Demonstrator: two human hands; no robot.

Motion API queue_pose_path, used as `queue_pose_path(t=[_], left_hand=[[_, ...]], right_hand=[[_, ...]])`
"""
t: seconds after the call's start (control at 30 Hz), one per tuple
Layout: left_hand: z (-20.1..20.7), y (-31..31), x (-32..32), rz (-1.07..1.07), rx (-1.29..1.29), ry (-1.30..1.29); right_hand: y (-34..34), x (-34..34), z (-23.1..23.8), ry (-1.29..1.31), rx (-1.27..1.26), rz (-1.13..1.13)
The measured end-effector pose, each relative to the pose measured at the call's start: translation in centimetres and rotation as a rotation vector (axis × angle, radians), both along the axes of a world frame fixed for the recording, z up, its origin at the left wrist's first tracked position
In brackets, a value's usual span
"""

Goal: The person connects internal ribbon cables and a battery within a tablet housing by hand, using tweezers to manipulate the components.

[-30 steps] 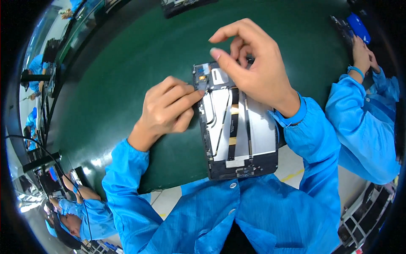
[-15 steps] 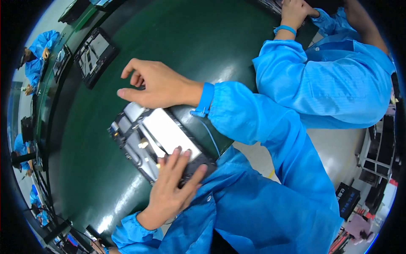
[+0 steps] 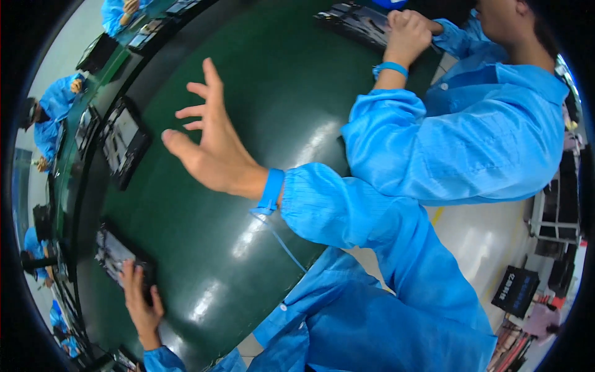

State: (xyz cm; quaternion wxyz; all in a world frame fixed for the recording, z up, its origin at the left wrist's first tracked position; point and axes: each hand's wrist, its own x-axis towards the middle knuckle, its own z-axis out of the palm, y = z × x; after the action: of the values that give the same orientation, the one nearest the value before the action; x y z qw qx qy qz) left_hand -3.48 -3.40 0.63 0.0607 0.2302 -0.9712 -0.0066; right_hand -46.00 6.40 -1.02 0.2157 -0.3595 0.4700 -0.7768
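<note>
Down at the left, the left hand [image 3: 142,313] has a loose grip, its straight fingers [image 3: 129,276] laid on the near end of the tablet [image 3: 113,251], which lies on the green counter [image 3: 186,260]. The right hand [image 3: 214,152] is empty, fingers spread, above the counter. Another tablet [image 3: 121,141] lies farther off. A co-worker [image 3: 458,149] has both hands [image 3: 409,38] by a third tablet [image 3: 353,22].

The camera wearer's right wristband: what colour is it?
The wristband is bright blue, best seen in the head view.
</note>
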Motion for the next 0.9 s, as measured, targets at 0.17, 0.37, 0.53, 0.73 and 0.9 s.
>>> queue_pose_path(t=[0.17, 0.37, 0.53, 0.73, 0.9], left_hand=[[1.4, -8.7, -1.4, 0.056, -0.008, 0.005], [0.1, -20.6, 3.9, 0.019, -0.351, -0.200], [-1.2, -22.1, 0.8, 0.157, -0.626, -0.093], [-2.9, -19.2, -13.4, 0.480, -0.099, 0.352], [-4.9, -16.3, -21.9, 0.588, -0.057, 0.362]], right_hand=[[0.7, -2.7, -0.2, 0.099, -0.052, -0.224], [1.2, -4.3, 0.9, 0.294, 0.025, -0.271], [1.0, -7.5, 1.2, -0.664, -0.083, 0.125], [2.1, -9.8, 6.6, -1.429, -0.279, 0.585], [-1.2, -9.1, -1.9, -0.842, -0.261, 0.460]])
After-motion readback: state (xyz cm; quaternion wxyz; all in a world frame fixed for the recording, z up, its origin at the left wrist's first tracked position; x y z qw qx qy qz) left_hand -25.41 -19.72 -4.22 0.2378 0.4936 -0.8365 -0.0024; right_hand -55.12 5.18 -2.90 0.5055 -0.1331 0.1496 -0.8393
